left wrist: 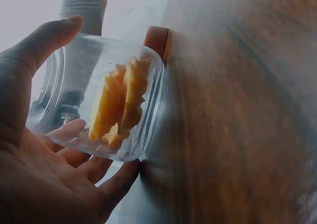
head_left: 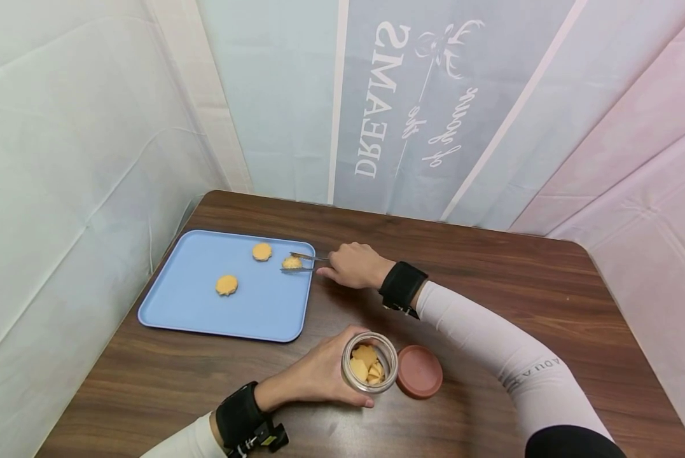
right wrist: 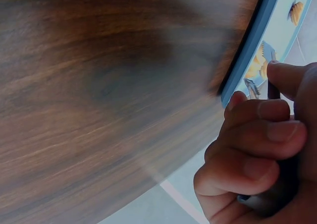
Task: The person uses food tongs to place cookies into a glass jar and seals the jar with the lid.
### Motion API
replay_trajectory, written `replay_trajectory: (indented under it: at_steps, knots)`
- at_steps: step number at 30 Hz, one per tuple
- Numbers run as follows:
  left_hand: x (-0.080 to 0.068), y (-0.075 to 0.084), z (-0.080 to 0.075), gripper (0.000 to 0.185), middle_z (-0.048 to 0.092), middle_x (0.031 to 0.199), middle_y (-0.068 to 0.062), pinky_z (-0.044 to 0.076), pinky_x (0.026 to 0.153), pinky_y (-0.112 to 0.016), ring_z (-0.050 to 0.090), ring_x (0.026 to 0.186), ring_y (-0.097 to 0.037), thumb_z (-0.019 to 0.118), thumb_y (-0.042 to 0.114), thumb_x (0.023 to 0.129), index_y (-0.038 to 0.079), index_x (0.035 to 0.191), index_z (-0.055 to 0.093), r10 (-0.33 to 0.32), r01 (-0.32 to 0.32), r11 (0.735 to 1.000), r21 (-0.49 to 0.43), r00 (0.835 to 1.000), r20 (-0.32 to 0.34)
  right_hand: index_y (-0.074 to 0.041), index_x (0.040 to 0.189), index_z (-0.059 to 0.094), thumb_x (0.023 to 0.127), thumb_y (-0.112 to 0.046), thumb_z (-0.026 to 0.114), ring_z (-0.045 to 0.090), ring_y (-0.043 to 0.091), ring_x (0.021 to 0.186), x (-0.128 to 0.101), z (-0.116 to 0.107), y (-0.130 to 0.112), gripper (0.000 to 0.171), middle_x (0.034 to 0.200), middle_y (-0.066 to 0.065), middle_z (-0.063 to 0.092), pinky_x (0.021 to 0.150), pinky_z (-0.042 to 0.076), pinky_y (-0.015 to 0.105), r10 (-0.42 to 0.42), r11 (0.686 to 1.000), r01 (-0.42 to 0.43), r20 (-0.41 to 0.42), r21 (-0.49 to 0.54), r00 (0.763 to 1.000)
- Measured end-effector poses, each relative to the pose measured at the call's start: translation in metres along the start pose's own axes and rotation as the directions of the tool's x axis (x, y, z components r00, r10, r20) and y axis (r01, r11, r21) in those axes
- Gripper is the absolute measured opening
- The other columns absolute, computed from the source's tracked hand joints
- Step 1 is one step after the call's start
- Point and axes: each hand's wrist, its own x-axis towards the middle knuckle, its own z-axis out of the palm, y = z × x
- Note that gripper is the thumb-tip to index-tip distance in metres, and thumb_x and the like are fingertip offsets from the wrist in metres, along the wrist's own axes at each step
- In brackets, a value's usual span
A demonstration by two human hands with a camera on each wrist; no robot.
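My left hand (head_left: 327,369) curls round a clear jar (left wrist: 74,60), thumb on one side and fingers on the other. Several yellow scalloped cookies (left wrist: 119,105) lie inside near its bottom. In my right hand (head_left: 358,266) are metal tongs (head_left: 308,257) with a dark handle (right wrist: 277,194), fingers wrapped about it. The tong tips, serrated in the right wrist view, stand on either side of a cookie (head_left: 292,263) at the right part of the blue tray (head_left: 176,305). Two more cookies, one near the far edge (head_left: 262,252) and one nearer the middle (head_left: 226,285), lie flat on the tray.
A reddish-brown round lid (head_left: 420,372) lies on the table just right of the jar. The brown wooden table (head_left: 519,286) reaches back to a printed curtain (head_left: 296,95), with pale cloth (head_left: 62,159) hanging at the left and pink cloth (head_left: 651,210) at the right.
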Motion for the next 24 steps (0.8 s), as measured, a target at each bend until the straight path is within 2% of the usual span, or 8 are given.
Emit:
replay_trajectory:
  at_steps: [10,18,24]
  knots:
    - [0.0,-0.0004,-0.0006,0.092,0.066,0.134,0.0,0.05,0.105,-0.03,0.062,0.118,-0.007,0.099,0.037,0.072,0.018,0.145,0.047,-0.007,0.007,1.0,-0.018,1.0,0.012,-0.011,0.087,0.068,0.109,-0.05,0.054,0.064,0.018,0.063,0.0007,0.0012,-0.0042,0.047,0.063,0.0,0.055,0.062,0.059,0.038,-0.023,1.0,0.023,-0.006,-0.017,1.0]
    - [-0.0005,-0.0021,0.0004,0.091,0.066,0.134,0.0,0.05,0.104,-0.03,0.062,0.118,-0.007,0.099,0.036,0.072,0.019,0.145,0.047,0.004,-0.003,1.0,-0.028,1.0,0.013,-0.012,0.086,0.068,0.109,-0.054,0.052,0.062,0.017,0.06,-0.0012,0.0023,-0.0018,0.05,0.065,0.0,0.056,0.06,0.058,0.038,-0.011,1.0,0.011,0.011,-0.015,1.0]
    - [-0.0001,-0.001,-0.0003,0.092,0.066,0.134,0.001,0.05,0.105,-0.03,0.062,0.118,-0.007,0.099,0.035,0.072,0.018,0.146,0.047,-0.005,0.006,0.999,-0.035,1.0,0.014,-0.011,0.09,0.07,0.109,-0.053,0.052,0.065,0.02,0.062,-0.0038,0.0037,-0.0019,0.049,0.065,0.0,0.057,0.064,0.06,0.039,-0.011,1.0,0.011,0.013,-0.016,1.0]
